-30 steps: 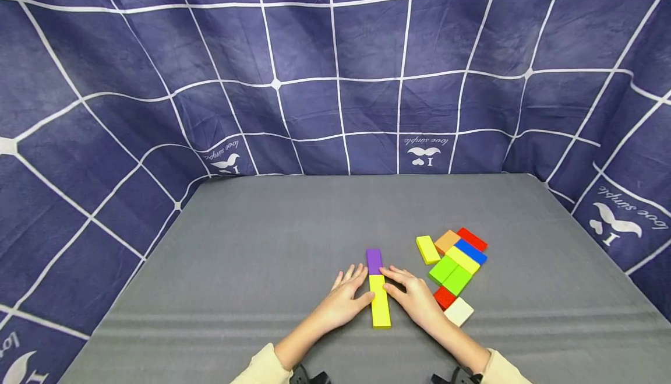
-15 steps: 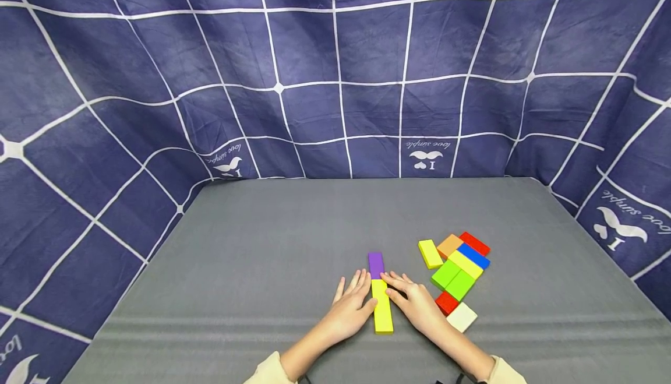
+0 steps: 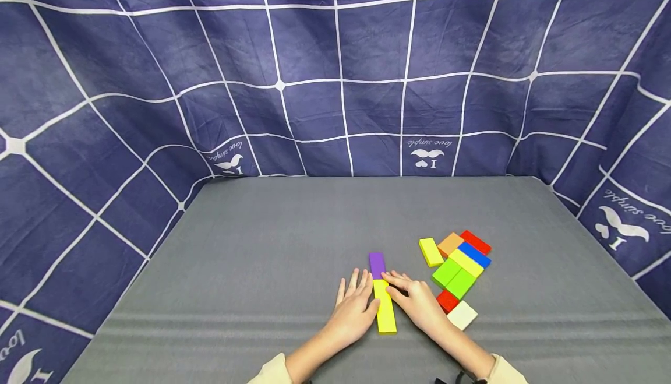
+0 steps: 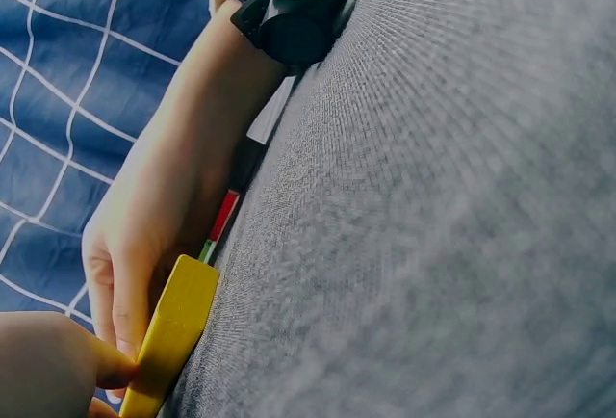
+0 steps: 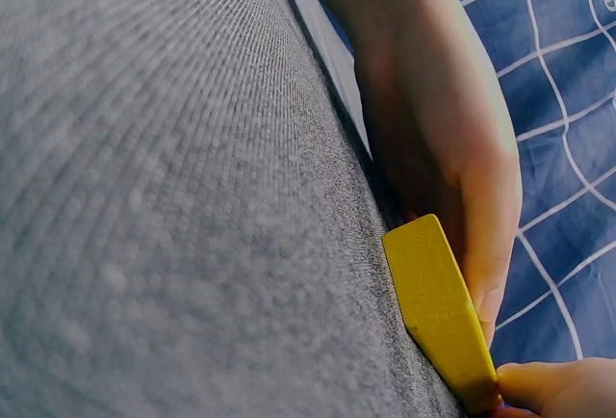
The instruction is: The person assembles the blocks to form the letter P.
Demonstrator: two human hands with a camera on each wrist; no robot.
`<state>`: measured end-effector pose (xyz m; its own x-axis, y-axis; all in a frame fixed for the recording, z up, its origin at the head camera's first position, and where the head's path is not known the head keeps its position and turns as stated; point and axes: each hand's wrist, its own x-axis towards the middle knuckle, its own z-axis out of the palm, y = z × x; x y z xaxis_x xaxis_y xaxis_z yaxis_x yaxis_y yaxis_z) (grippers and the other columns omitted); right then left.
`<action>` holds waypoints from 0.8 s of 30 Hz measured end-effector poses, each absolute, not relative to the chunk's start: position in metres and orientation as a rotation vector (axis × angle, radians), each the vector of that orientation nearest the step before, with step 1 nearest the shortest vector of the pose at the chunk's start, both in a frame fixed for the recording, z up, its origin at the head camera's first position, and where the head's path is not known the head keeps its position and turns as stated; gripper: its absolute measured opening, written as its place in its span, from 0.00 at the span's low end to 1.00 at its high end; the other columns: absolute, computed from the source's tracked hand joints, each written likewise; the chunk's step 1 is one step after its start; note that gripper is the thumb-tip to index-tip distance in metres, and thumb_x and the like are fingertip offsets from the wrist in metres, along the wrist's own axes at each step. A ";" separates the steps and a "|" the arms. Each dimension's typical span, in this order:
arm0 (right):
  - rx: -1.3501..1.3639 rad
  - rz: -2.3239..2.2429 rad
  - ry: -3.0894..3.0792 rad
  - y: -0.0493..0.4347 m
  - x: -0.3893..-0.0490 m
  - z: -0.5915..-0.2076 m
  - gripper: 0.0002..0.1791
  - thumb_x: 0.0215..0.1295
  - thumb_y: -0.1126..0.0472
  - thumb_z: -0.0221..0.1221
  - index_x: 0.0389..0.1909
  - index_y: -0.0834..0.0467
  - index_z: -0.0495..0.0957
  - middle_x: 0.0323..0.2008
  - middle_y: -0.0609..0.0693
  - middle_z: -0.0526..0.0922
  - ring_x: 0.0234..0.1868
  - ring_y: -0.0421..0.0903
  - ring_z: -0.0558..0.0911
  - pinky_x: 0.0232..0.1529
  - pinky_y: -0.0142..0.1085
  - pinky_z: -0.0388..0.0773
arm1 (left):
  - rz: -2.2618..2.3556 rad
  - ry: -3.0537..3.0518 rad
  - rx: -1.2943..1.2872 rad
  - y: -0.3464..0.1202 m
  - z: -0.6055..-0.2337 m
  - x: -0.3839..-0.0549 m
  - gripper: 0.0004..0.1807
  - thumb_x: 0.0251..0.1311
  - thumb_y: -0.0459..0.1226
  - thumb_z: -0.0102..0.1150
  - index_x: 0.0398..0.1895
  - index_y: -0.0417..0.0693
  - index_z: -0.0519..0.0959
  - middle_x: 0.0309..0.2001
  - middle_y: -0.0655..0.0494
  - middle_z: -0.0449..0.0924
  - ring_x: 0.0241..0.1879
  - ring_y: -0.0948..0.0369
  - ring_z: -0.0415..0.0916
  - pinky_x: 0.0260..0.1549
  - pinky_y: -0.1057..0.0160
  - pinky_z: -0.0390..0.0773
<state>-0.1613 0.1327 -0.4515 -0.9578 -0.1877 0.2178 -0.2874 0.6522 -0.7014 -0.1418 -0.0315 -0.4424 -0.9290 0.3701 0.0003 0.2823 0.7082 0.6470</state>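
A yellow block (image 3: 385, 314) lies lengthwise on the grey tabletop, its far end meeting a purple block (image 3: 377, 266). Along the left side of this row lies my left hand (image 3: 353, 309), fingers spread and fairly straight, its thumb touching the yellow block's edge. From the opposite side my right hand (image 3: 419, 302) touches the row, thumb at the yellow block and fingertips near the joint with the purple one. Both wrist views show the yellow block (image 4: 173, 336) flat on the cloth with fingertips against its sides. Neither hand is wrapped around a block.
Right of my right hand lies a loose cluster: a white block (image 3: 462, 316), red block (image 3: 448, 300), green block (image 3: 461, 284), blue block (image 3: 474, 254), orange block (image 3: 449, 245) and other coloured ones. A blue checked curtain (image 3: 367, 104) encloses the grey tabletop (image 3: 236, 267).
The camera view has shifted slightly. The yellow block's near end has swung a little to the right, and my left hand has followed it. My right hand keeps about the same place beside the row.
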 end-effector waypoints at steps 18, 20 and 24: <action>0.373 0.907 -2.787 0.147 -0.174 -0.435 0.12 0.60 0.56 0.57 0.45 0.49 0.80 0.44 0.48 0.83 0.48 0.48 0.80 0.48 0.45 0.76 | 0.880 2.842 0.665 -0.050 -0.437 -0.161 0.35 0.62 0.52 0.43 0.67 0.41 0.57 0.69 0.47 0.53 0.69 0.52 0.50 0.67 0.48 0.50; 0.418 0.812 -2.764 0.159 -0.179 -0.431 0.14 0.60 0.56 0.57 0.46 0.51 0.79 0.46 0.50 0.82 0.50 0.51 0.79 0.50 0.48 0.73 | 0.811 2.846 0.798 -0.054 -0.437 -0.165 0.35 0.63 0.55 0.42 0.68 0.45 0.56 0.71 0.49 0.50 0.70 0.54 0.50 0.67 0.50 0.52; 0.532 0.569 -2.720 0.187 -0.190 -0.429 0.18 0.58 0.57 0.59 0.50 0.54 0.77 0.50 0.54 0.79 0.52 0.55 0.76 0.52 0.53 0.70 | 0.581 2.855 1.097 -0.059 -0.439 -0.169 0.35 0.63 0.58 0.38 0.69 0.51 0.55 0.72 0.54 0.45 0.71 0.56 0.47 0.67 0.55 0.55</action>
